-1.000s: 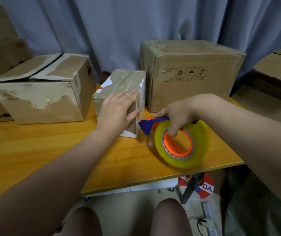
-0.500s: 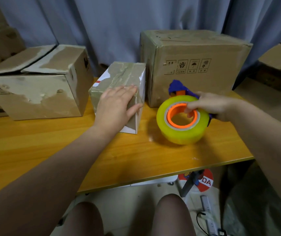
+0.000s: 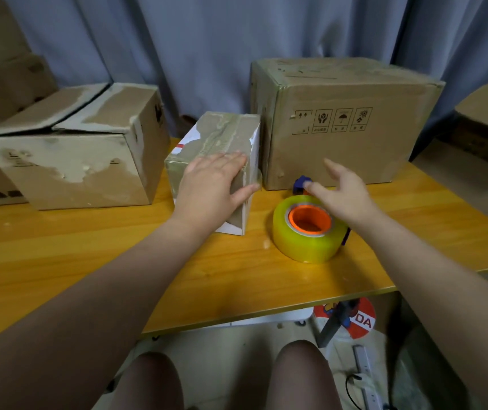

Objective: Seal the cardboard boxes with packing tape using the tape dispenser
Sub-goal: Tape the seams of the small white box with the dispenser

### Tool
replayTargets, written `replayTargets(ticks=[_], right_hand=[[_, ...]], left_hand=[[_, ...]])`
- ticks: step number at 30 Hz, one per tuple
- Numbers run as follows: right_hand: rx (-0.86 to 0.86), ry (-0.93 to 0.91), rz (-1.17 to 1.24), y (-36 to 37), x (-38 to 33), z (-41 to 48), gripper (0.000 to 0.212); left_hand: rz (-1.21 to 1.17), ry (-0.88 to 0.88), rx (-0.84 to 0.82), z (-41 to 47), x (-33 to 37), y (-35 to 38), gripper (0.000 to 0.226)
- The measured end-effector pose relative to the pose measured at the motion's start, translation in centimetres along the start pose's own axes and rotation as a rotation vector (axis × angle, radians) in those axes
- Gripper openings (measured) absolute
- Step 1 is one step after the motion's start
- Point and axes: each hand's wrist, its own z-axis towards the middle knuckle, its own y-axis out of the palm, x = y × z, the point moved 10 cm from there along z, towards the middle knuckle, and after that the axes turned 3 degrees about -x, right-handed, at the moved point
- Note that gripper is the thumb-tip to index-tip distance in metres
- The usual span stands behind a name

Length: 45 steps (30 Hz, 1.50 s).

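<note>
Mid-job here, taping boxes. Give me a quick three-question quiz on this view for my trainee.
1. True or false: the right hand grips the tape dispenser.
2. The left hand rests flat on: A) the small box; B) the tape dispenser; C) the right hand.
3. Fill in: the dispenser's roll lies flat on the table with its ___ core facing up.

Key: 1 false, its fingers are spread above the dispenser. 2 A. 3 orange.
</note>
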Motion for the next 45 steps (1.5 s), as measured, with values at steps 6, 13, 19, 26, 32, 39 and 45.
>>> replayTargets(ticks=[6,13,19,26,32,39,45], right_hand=[[-0.084,-0.269,-0.122,7.2,-8.6,-3.7,0.102],[0.29,-0.303,-0.379,6.8,-9.4,-4.0,0.057],[0.51,-0.389,-0.303,5.1,-8.8,-5.8,0.041],[0.36,-0.352,-0.199,6.5,-6.4,-4.9,0.035],[0.332,-0.317,-0.054,8.7,-6.9,-4.9,0.043],[0.417,-0.289,0.096,10.2,-6.6,-5.5,0.041],[0.378,-0.231,0.187,12.1,-6.5,-6.2,0.047]], left_hand=[[-0.057,-0.075,0.0,0.5,0.4,-0.8,0.052],[-0.042,-0.06,-0.091,0.3,0.5,-0.7,0.059],[-0.056,-0.027,-0.15,0.6,0.6,-0.8,0.067],[0.13,0.082,-0.235,-0.5,-3.8,-1.7,0.071],[-0.068,-0.073,-0.152,-1.6,-7.9,-1.0,0.053],[-0.154,-0.091,-0.032,-1.9,-8.0,-0.9,0.048],[-0.17,-0.09,0.006,-2.0,-8.1,-0.9,0.048]])
